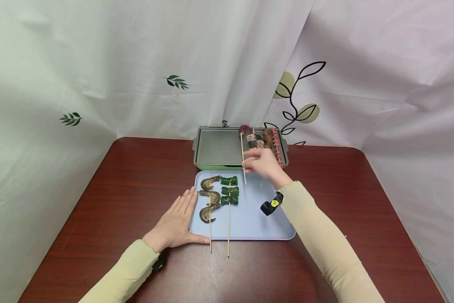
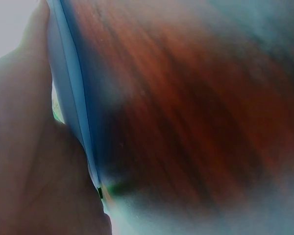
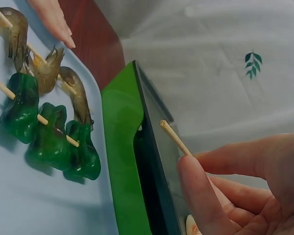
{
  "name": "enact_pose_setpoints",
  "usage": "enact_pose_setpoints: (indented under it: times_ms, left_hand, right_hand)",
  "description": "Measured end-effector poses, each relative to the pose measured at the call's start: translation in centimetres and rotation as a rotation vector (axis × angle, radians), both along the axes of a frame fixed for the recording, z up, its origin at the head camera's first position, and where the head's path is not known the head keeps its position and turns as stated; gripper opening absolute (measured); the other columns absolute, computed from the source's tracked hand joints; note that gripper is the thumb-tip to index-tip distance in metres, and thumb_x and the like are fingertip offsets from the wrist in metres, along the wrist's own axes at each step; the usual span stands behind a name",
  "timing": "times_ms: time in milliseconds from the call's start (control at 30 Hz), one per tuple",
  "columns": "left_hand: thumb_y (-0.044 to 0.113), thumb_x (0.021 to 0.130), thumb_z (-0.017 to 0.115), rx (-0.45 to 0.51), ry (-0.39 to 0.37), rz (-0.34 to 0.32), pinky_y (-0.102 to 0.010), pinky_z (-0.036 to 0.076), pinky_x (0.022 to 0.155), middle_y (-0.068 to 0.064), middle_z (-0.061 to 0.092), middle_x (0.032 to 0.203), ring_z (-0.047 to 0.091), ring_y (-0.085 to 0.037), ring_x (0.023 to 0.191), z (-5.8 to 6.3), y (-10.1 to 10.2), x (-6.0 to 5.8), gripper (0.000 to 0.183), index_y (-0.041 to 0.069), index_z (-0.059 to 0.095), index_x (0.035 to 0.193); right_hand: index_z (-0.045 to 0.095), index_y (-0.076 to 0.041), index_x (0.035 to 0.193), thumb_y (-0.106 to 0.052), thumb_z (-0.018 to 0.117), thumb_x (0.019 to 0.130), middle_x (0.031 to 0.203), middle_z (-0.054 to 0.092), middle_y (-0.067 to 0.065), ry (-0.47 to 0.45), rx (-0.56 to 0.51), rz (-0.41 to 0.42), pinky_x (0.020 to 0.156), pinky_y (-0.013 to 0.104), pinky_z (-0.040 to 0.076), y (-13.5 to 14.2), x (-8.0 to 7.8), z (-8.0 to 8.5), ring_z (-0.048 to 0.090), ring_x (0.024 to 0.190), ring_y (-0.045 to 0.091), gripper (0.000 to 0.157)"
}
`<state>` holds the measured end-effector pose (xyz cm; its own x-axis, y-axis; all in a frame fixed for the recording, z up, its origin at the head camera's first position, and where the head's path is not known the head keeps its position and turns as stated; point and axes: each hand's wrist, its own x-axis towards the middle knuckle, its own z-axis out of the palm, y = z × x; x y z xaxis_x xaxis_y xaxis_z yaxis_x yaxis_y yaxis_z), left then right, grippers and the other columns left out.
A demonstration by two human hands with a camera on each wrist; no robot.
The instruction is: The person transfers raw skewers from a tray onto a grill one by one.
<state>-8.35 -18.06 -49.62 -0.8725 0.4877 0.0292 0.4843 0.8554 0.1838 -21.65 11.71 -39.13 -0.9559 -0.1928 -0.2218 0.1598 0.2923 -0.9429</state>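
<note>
My right hand (image 1: 262, 164) pinches a wooden skewer (image 1: 242, 148) between thumb and fingers over the grill pan's front edge. A dark red piece (image 1: 244, 129) sits at that skewer's far end, above the pan. The stick's bare end (image 3: 175, 138) sticks out past the fingertips in the right wrist view. My left hand (image 1: 177, 223) lies straight-fingered along the left rim of a light blue tray (image 1: 258, 223), its thumb by the near edge. On the tray are a shrimp skewer (image 1: 210, 198) and a skewer of green pepper-like pieces (image 1: 229, 191), both sticks overhanging the near rim.
Behind the tray stands a grey grill pan (image 1: 218, 145) with a green base (image 3: 125, 147). Its right side bears several skewers, among them dark-and-pale chunks (image 1: 255, 141), brown meat (image 1: 267, 136) and pink pieces (image 1: 275, 143). A white curtain (image 1: 147, 63) hangs behind the reddish-brown table (image 1: 109, 210).
</note>
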Motion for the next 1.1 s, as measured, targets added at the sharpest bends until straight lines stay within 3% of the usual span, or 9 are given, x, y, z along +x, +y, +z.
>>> enact_pose_setpoints:
  times_ms: [367, 600, 867, 1100]
  left_hand:
    - [0.098, 0.068, 0.046, -0.012, -0.018, 0.003, -0.048, 0.016, 0.122, -0.020, 0.007, 0.168, 0.007, -0.032, 0.154, 0.2, 0.0, 0.0, 0.142, -0.005, 0.013, 0.160]
    - [0.094, 0.068, 0.056, 0.065, -0.019, -0.013, -0.050, 0.017, 0.121, -0.024, 0.012, 0.166, 0.012, -0.038, 0.152, 0.8, 0.1, 0.2, 0.141, -0.008, 0.017, 0.158]
    - [0.098, 0.068, 0.049, 0.008, -0.013, 0.000, -0.049, 0.017, 0.122, -0.021, 0.008, 0.168, 0.008, -0.033, 0.154, 0.2, 0.0, 0.0, 0.143, -0.006, 0.013, 0.160]
    - [0.097, 0.068, 0.050, 0.027, -0.006, -0.008, -0.048, 0.016, 0.122, -0.022, 0.009, 0.167, 0.009, -0.034, 0.154, 0.2, 0.0, 0.0, 0.142, -0.006, 0.014, 0.160]
  right_hand:
    - [0.062, 0.004, 0.135, 0.004, 0.067, 0.092, 0.103, 0.074, 0.020, -0.019, 0.067, 0.011, 0.085, 0.043, 0.059, -0.4, -0.2, 0.0, 0.073, 0.079, 0.019, 0.043]
    - [0.061, 0.003, 0.138, 0.001, 0.068, 0.093, 0.107, 0.074, 0.019, -0.014, 0.071, 0.016, 0.088, 0.046, 0.057, -0.3, -0.1, -0.1, 0.074, 0.084, 0.021, 0.045]
    - [0.057, 0.002, 0.142, -0.010, 0.070, 0.096, 0.112, 0.073, 0.017, 0.045, 0.105, 0.026, 0.090, 0.045, 0.056, 0.3, 1.1, 0.3, 0.071, 0.102, 0.034, 0.050]
    - [0.061, -0.001, 0.140, -0.018, 0.072, 0.095, 0.123, 0.070, 0.015, 0.124, 0.092, 0.025, 0.088, 0.039, 0.058, 1.1, 2.8, 1.8, 0.072, 0.102, 0.032, 0.049]
